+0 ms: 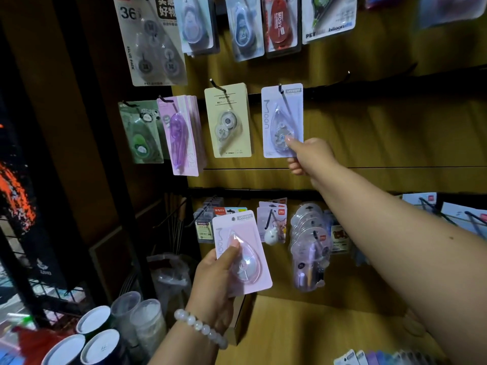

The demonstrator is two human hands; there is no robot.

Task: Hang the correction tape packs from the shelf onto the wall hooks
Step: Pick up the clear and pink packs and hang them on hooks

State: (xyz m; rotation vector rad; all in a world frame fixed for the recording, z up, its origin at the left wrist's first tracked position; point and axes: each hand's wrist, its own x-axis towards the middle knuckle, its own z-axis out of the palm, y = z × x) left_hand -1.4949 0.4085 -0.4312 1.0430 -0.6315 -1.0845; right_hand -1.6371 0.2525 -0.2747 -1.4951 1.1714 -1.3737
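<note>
The lilac pack (283, 119) of correction tape hangs on a wall hook (280, 88), its lower right corner pinched by the fingers (291, 143) of the right hand (308, 156). Left of those fingers hang a cream pack (228, 119) and a stack of purple packs (181, 135). Below, the left hand (216, 280) grips a pink pack (241, 252), thumb on its clear bubble. It seems to be held just above the wooden shelf (316, 330), though the view there is dim.

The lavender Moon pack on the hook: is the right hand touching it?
Touching. The head view shows the right hand pinching the lavender pack at its lower corner.
</note>
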